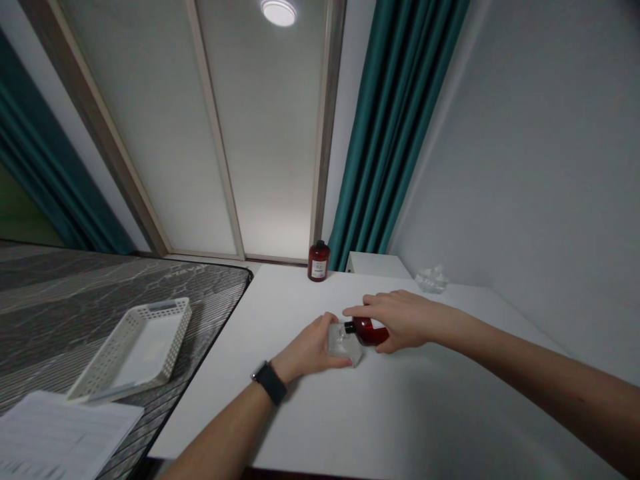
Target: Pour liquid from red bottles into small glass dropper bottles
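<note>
My left hand (311, 348), with a dark watch on its wrist, grips a small clear square container (343, 345) by its side, low over the white table (310, 413). My right hand (407, 317) is wrapped around a dark red bottle (369, 332) with a white label. The bottle lies nearly on its side, its black neck pointing left over the container. Whether liquid flows from it is too small to tell. Farther back, a second dark red bottle (319, 262) with a black top and white label stands upright near the table's far edge.
A crumpled clear plastic piece (431, 279) lies by the right wall. To the left, a white perforated basket (173, 347) and papers (60, 433) rest on a grey patterned surface (210, 293). Behind the table stand a white cabinet (379, 264) and a teal curtain (387, 133).
</note>
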